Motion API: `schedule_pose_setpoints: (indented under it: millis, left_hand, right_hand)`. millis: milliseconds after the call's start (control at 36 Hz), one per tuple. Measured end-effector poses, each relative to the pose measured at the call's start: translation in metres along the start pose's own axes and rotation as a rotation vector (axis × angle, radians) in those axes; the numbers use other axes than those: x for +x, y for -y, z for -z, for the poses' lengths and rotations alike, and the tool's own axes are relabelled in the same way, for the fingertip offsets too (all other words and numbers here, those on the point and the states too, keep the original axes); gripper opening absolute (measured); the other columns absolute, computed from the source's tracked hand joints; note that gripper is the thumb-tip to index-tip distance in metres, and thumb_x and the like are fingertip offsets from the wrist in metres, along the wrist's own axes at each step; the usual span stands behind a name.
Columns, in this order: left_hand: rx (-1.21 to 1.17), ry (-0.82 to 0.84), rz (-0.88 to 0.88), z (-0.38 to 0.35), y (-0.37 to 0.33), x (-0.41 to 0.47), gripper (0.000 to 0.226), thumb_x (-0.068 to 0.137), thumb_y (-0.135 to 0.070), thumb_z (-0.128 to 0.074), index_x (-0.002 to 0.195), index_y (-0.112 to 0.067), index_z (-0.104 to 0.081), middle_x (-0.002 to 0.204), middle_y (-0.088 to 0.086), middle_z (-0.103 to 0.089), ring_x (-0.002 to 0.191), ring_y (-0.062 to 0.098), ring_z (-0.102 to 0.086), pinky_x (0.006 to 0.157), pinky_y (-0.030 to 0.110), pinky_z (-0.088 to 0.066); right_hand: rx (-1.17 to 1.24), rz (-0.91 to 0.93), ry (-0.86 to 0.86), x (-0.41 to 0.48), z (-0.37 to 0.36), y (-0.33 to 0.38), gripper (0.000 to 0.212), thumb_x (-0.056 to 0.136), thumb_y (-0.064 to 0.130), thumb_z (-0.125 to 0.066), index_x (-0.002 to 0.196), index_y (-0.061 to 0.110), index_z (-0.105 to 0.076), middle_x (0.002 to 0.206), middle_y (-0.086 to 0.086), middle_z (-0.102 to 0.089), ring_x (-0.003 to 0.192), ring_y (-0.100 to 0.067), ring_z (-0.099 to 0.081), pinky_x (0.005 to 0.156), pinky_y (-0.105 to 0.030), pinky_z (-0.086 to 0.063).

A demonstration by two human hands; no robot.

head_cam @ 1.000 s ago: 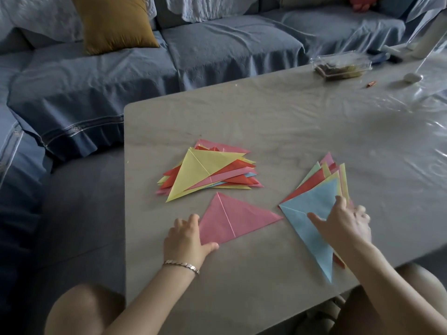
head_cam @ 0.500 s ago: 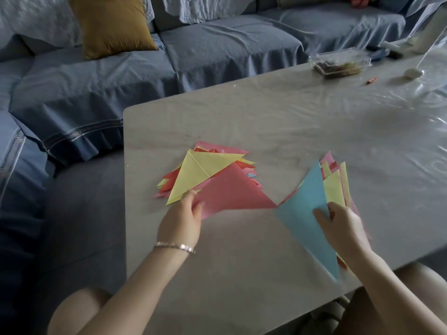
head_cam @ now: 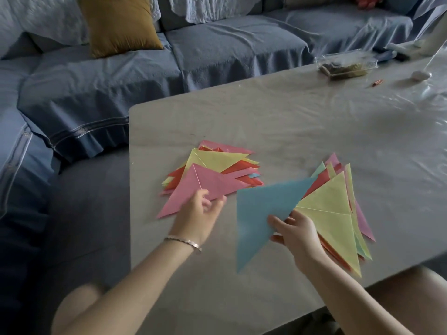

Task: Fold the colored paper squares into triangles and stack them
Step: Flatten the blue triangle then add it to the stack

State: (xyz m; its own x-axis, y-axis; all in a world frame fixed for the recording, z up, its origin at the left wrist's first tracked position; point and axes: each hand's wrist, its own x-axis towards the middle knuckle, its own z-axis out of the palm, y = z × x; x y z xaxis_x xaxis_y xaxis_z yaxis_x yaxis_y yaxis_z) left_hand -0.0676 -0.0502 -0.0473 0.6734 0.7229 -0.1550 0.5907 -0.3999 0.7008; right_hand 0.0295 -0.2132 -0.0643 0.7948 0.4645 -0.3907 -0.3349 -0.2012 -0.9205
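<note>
Fingers [head_cam: 275, 220] of right hand [head_cam: 300, 235] pinched on blue triangle [head_cam: 261, 209], those of left hand [head_cam: 199, 211] apart at pink triangle [head_cam: 205, 186] atop stack [head_cam: 217, 159]

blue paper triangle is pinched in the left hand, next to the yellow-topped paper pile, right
No: the head view shows the blue paper triangle pinched in the right hand, not the left hand. It is next to the yellow-topped paper pile.

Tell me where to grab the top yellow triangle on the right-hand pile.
Pinch the yellow triangle at its left corner, coming from the left. It lies flat, uppermost on the pile, and that point sits right by the right hand, which holds the blue triangle.
</note>
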Motion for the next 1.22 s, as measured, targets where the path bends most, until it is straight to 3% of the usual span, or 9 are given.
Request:
schedule_pose_setpoints:
  millis: [56,167,278,389,528,722,944,1056,1222]
  left_hand:
    - [-0.139,0.230,0.149,-0.013,-0.005,-0.012,0.056,0.083,-0.040,-0.061,0.129,-0.014,-0.043,0.100,-0.001,-0.060,0.093,0.015,-0.059,0.075,0.023,-0.044]
    - [-0.293,0.310,0.220,-0.029,0.002,-0.018,0.042,0.086,-0.009,-0.059,0.125,-0.016,-0.045,0.078,0.000,-0.059,0.072,0.015,-0.057,0.065,0.028,-0.051]
    - [0.007,0.226,0.055,-0.026,0.015,-0.008,0.038,0.091,-0.009,-0.048,0.127,-0.022,-0.046,0.082,-0.007,-0.053,0.074,0.013,-0.051,0.068,0.022,-0.037]
    - [0.194,0.156,-0.047,-0.023,0.024,0.006,0.042,0.094,-0.005,-0.039,0.134,-0.019,-0.042,0.124,0.005,-0.055,0.112,0.021,-0.051,0.087,0.023,-0.037]
    - [0.442,-0.086,-0.319,-0.037,0.042,0.000,0.050,0.074,-0.001,-0.068,0.123,-0.005,-0.054,0.109,0.017,-0.056,0.097,0.035,-0.058,0.082,0.036,-0.049]
    - [0.596,0.102,-0.670,-0.058,0.061,-0.034,0.048,0.081,-0.022,-0.034,0.117,-0.008,-0.062,0.125,0.006,-0.060,0.114,0.020,-0.058,0.089,0.032,-0.049]
    - [0.572,0.143,-0.582,-0.047,0.073,-0.043,0.049,0.096,-0.034,-0.022,0.119,-0.015,-0.061,0.126,-0.002,-0.059,0.116,0.013,-0.056,0.090,0.031,-0.048]
    - [0.522,0.151,-0.456,-0.035,0.079,-0.045,0.064,0.099,-0.040,-0.008,0.117,-0.011,-0.062,0.126,0.002,-0.059,0.116,0.015,-0.056,0.104,0.020,-0.028]
    - [0.540,0.062,-0.347,-0.012,0.100,-0.051,0.066,0.098,-0.044,-0.009,0.118,-0.010,-0.062,0.128,-0.001,-0.057,0.118,0.012,-0.052,0.104,0.011,-0.016]
  right_hand:
    - [0.049,-0.016,0.011,0.001,-0.009,0.000,0.020,0.087,-0.005,-0.055,0.094,0.013,-0.060,0.085,0.002,-0.068,0.067,-0.007,-0.066,0.050,-0.017,-0.051]
    - [-0.015,-0.022,-0.041,0.004,-0.015,-0.006,0.028,0.087,0.004,-0.060,0.113,0.008,-0.054,0.099,-0.008,-0.066,0.072,-0.010,-0.068,0.058,-0.023,-0.054]
    - [-0.505,0.094,-0.260,-0.002,-0.002,-0.012,0.071,0.087,0.022,-0.062,0.144,0.013,-0.021,0.143,-0.009,-0.027,0.126,-0.025,-0.038,0.100,-0.038,-0.040]
    - [-1.042,0.582,-0.119,-0.006,0.007,-0.036,0.051,0.081,0.016,-0.067,0.129,0.009,-0.051,0.137,-0.014,-0.044,0.129,-0.036,-0.039,0.105,-0.050,-0.033]
    - [-1.372,0.681,0.159,-0.007,-0.006,-0.058,0.049,0.088,0.037,-0.031,0.116,0.015,-0.066,0.129,-0.002,-0.057,0.121,-0.022,-0.053,0.106,-0.030,-0.034]
    - [-1.435,0.709,0.194,-0.002,-0.013,-0.058,0.067,0.097,0.046,-0.012,0.111,0.012,-0.068,0.116,-0.002,-0.066,0.110,-0.019,-0.061,0.094,-0.033,-0.046]
    - [-1.429,0.672,0.094,-0.003,0.011,-0.047,0.076,0.097,0.045,-0.003,0.101,0.014,-0.071,0.101,0.003,-0.068,0.097,-0.016,-0.065,0.102,-0.033,-0.032]
    - [-1.434,0.650,0.056,-0.002,0.031,-0.042,0.074,0.098,0.046,-0.005,0.098,0.013,-0.072,0.097,0.003,-0.068,0.094,-0.017,-0.066,0.100,-0.035,-0.037]
    - [-1.409,0.723,-0.041,0.004,0.054,-0.048,0.044,0.092,0.038,-0.036,0.097,0.014,-0.073,0.098,0.002,-0.070,0.094,-0.017,-0.066,0.100,-0.040,-0.042]
